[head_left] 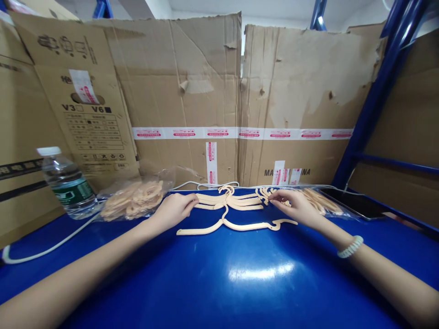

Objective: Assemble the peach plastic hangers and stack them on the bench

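At centre frame, on the blue bench [260, 274]: stack of cream hangers [236, 201], lying flat; left hand [175, 208], grip curled shut on the stack's left end; right hand [297, 206], grip pinched on its right end, seemingly to keep the pile squared; single hanger [236, 225] apart, just below; bagged cream parts [133, 198] at left, second bag [320, 200] at right; water bottle [66, 183], white cable [48, 249], dark phone [358, 204]; cardboard wall [192, 91] closes the far side.
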`<action>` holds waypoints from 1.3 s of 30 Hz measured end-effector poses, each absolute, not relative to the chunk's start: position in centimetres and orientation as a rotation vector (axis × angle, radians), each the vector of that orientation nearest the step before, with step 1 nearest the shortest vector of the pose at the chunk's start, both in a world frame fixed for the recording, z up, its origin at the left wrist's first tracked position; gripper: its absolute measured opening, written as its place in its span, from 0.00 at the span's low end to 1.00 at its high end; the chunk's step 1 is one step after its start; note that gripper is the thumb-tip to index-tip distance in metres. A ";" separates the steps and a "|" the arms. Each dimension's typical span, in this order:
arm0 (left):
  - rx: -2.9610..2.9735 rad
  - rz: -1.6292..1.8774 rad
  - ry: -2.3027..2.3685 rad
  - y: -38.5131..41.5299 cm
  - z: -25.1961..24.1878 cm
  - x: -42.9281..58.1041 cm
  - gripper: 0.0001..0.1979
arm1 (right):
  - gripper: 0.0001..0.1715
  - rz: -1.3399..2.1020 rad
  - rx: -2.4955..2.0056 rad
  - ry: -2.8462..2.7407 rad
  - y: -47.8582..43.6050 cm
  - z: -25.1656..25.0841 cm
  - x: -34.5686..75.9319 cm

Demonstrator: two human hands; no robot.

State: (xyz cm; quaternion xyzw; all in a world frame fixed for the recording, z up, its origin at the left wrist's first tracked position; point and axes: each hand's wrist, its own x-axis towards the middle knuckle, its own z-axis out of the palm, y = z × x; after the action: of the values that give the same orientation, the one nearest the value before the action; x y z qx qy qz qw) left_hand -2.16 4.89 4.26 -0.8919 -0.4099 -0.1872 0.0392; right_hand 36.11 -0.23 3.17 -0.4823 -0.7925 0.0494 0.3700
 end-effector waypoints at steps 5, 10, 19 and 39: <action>-2.774 -0.523 -1.174 6.0 4.0 -1.4 0.12 | 0.13 0.062 -1.296 -1.975 0.5 2.8 37.0; -2.821 -0.444 -1.148 6.3 3.8 -0.9 0.11 | 0.15 0.003 -1.343 -1.913 1.0 2.7 37.8; -2.897 -0.433 -1.115 6.9 2.6 -0.3 0.10 | 0.11 -0.035 -1.395 -2.003 1.0 3.0 38.1; -2.903 -0.590 -1.045 7.8 1.7 0.8 0.08 | 0.11 -0.320 -1.519 -2.131 2.1 2.6 40.6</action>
State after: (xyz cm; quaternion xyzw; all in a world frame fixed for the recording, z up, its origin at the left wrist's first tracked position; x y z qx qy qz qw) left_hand 0.79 7.77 1.68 -0.9242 -0.3327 -0.1877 0.0001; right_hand 40.60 2.06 2.56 -0.5579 -0.7827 -0.1175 0.2497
